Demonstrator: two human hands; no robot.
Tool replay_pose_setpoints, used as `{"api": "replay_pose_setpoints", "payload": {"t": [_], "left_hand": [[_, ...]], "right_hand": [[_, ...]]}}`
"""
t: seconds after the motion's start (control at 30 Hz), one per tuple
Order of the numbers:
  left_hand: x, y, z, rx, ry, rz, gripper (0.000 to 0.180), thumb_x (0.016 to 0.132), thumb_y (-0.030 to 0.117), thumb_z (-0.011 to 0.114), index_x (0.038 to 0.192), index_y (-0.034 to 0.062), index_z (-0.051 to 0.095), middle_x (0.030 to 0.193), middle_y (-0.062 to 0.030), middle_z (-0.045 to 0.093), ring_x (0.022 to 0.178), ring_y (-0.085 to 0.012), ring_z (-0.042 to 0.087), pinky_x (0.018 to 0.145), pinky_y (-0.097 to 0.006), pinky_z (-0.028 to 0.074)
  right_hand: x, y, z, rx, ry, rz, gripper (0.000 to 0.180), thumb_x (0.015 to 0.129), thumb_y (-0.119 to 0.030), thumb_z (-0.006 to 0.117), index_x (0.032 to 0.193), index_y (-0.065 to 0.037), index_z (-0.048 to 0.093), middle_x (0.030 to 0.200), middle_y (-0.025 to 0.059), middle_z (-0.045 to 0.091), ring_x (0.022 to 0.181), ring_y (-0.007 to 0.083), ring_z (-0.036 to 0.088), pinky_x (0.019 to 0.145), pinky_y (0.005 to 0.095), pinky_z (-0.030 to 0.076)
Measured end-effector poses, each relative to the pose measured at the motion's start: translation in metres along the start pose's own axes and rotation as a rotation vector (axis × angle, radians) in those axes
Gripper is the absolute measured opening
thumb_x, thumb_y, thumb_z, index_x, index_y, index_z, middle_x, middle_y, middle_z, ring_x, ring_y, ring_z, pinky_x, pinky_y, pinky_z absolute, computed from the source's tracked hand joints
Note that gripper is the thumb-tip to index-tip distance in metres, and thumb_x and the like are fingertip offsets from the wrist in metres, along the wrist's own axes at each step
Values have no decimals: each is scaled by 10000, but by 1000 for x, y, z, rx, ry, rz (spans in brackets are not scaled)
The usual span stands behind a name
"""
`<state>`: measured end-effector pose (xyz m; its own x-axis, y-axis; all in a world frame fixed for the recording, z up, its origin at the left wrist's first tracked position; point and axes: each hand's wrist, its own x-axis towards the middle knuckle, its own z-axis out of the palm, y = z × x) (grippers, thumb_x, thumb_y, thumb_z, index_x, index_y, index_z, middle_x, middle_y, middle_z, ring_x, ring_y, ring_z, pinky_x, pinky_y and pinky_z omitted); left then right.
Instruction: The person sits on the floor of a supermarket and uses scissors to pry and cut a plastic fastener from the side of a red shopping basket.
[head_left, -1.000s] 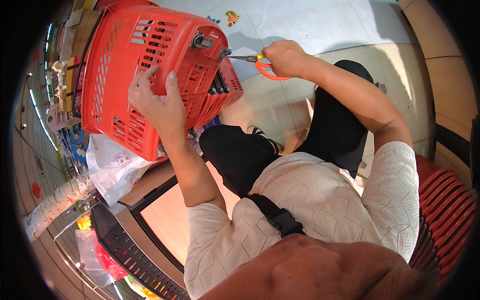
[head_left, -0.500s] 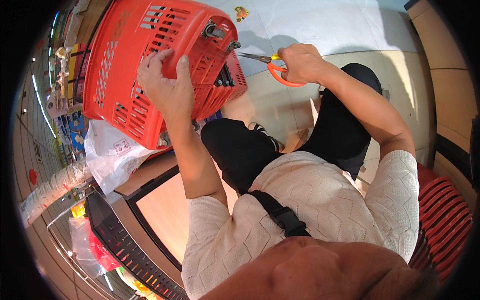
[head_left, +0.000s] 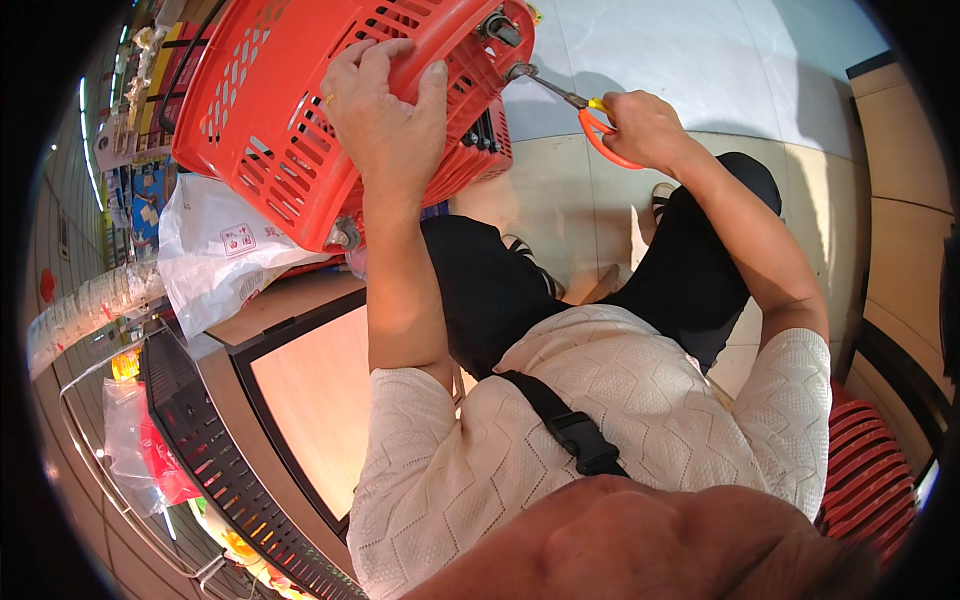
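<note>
A red plastic shopping basket [head_left: 250, 120] with slotted sides is tipped over in front of me, its wheeled underside turned to the right. My left hand [head_left: 390, 135] grips the basket's bottom edge, thumb on one side and fingers on the other. Scissors [head_left: 600, 145] with orange and yellow handles are in my right hand [head_left: 645, 130], fingers closed round the grips. Their blade tips meet a small grey caster wheel [head_left: 520, 71] at the basket's corner. Another caster wheel [head_left: 501, 28] sits above it, and one more caster [head_left: 344, 234] shows below my left wrist.
More red baskets [head_left: 488, 150] stand beneath the tipped one. A white plastic bag [head_left: 225, 250] hangs at its left, above a wooden-topped cabinet [head_left: 310, 400]. A black perforated rack [head_left: 230, 480] is at lower left. Stacked red stools [head_left: 870, 470] stand at my right, near a wooden counter [head_left: 905, 160].
The scissor tips have come up from just below the corner caster to touch it. In the picture, the basket and both hands have shifted right and the view has moved a little.
</note>
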<state>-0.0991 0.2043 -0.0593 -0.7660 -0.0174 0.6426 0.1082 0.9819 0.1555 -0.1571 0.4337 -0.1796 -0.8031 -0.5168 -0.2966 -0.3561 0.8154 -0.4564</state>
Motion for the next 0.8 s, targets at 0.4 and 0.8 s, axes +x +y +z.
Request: {"api": "replay_pose_setpoints", "payload": {"t": [0.4, 0.8], "left_hand": [[-2, -5, 4, -6, -21, 14, 348, 711, 240, 738, 1014, 89, 658, 1087, -134, 551, 1082, -316, 485, 940, -441, 363], [-2, -2, 3, 41, -2, 33, 339, 718, 229, 733, 1022, 100, 656, 1079, -111, 574, 1044, -307, 516, 924, -412, 391]], "right_hand": [[3, 7, 8, -164, 145, -85, 192, 749, -87, 622, 925, -12, 606, 766, 164, 646, 755, 342, 640, 651, 425, 512], [8, 16, 2, -336, 337, -238, 153, 718, -37, 610, 870, -44, 602, 670, 117, 629, 631, 302, 632, 551, 397, 497]]}}
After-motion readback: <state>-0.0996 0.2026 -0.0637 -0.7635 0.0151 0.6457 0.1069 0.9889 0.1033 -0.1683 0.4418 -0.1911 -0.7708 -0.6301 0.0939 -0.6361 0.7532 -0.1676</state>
